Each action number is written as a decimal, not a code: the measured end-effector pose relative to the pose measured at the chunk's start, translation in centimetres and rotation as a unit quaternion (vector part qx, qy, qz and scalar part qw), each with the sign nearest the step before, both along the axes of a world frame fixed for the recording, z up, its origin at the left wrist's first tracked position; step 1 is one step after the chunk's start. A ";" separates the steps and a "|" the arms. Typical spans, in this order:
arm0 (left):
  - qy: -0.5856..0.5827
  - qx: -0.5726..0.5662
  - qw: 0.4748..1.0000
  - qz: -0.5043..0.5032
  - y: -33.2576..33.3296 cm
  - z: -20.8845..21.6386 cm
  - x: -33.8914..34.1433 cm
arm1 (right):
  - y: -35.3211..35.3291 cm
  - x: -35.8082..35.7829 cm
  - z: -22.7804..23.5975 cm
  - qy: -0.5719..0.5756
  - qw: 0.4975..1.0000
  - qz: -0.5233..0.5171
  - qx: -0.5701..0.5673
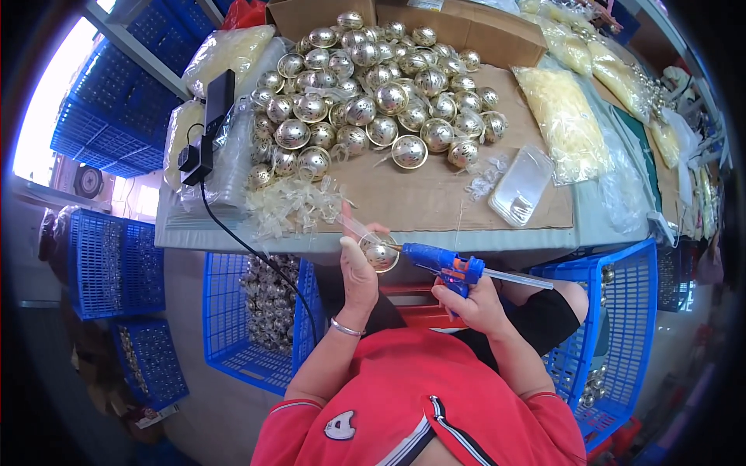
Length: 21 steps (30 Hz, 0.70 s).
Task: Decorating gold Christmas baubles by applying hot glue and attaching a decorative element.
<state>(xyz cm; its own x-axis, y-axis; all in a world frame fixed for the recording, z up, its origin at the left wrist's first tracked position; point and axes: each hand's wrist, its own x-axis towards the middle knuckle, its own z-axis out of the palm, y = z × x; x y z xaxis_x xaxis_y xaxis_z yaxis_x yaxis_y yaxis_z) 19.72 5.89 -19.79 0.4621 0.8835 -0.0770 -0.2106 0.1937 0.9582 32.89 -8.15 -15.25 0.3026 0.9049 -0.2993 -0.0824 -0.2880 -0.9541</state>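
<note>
My left hand [359, 262] is closed around a shiny gold ball [380, 255], just in front of the table's near edge. A clear plastic strip stands up from that hand, beside the ball. My right hand [472, 303] grips a blue hot glue gun [432, 259] with orange parts, and a pale glue stick [519, 278] sticks out of its rear. The gun's nozzle points left and reaches the top of the ball; whether it touches I cannot tell. Translucent ribbon pieces [299, 203] lie heaped on the table beyond my left hand.
A big pile of gold balls [388, 97] covers the table's back. A clear plastic tray [522, 185] and a bag of yellowish strips [563, 120] lie to the right. Blue crates [252, 365] flank my legs. A black power strip [203, 151] trails a cable [252, 255] over the left edge.
</note>
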 end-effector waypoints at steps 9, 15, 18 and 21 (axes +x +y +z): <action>0.002 -0.014 1.000 0.003 -0.2 0.6 0.3 | 0.4 -0.3 0.1 0.005 1.000 -0.002 -0.016; -0.021 -0.041 0.999 0.009 -0.4 0.1 0.6 | 0.4 0.1 0.0 0.013 1.000 -0.003 0.009; -0.029 -0.049 0.998 0.009 -0.5 0.2 0.9 | 0.4 0.3 -0.2 0.017 1.000 -0.014 0.021; -0.042 -0.057 0.997 0.037 -0.5 -0.3 1.2 | 0.1 1.0 -0.1 0.050 0.999 0.008 -0.011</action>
<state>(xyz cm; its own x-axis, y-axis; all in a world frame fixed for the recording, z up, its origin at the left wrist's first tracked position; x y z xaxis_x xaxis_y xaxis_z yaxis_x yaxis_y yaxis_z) 20.92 5.35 -20.07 0.4047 0.9032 -0.1427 -0.3069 0.2811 0.9093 33.91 -8.06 -15.30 0.2555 0.9026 -0.3466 -0.1718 -0.3104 -0.9349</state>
